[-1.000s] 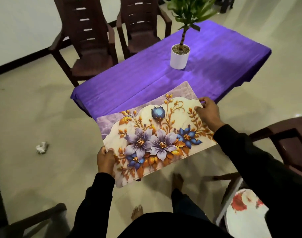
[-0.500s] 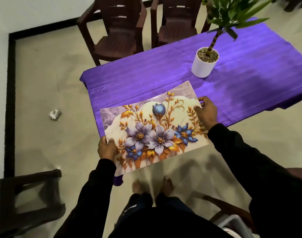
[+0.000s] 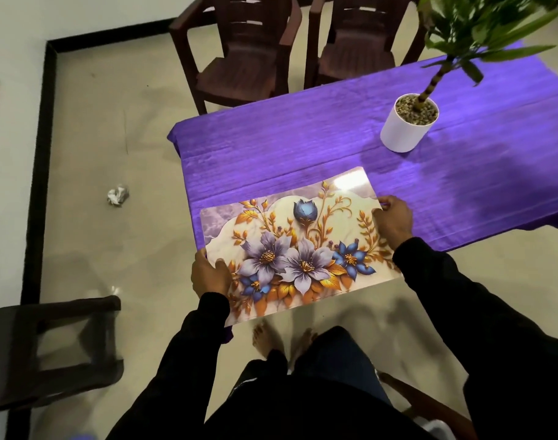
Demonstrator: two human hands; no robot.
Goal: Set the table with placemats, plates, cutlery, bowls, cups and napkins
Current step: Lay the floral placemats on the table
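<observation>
Change: between the earlier views and this one, the placemat (image 3: 298, 246) had been carried in over the table's near-left corner, where before it hung mostly over the floor.
Placemat: its far half lay above the purple cloth of the table (image 3: 303, 144), its near half still jutted past the near edge; whether the far edge already touched the cloth could not be told.
Left hand (image 3: 209, 274): gripped the mat's near-left corner, thumb on top and fingers curled beneath.
Right hand (image 3: 393, 219): pinched the right short edge, fingers folded over it.
Meaning for the task: this looked like the first placemat about to go down; no plates, cutlery, bowls, cups or napkins showed on the table, so nearly all the setting was judged still to come.
Next move: probably a short push forward, then lowering and squaring the mat to the near edge.
Around: a potted plant (image 3: 407, 125) stood toward the table's middle, well apart from the mat; two brown chairs (image 3: 239, 58) faced the far edge; a dark stool (image 3: 52, 350) stood on the floor at the left, with a crumpled scrap (image 3: 117, 195) lying beyond it.
In the way: nothing lay on the cloth at that corner; the plant's leaves hung over the far right only.
</observation>
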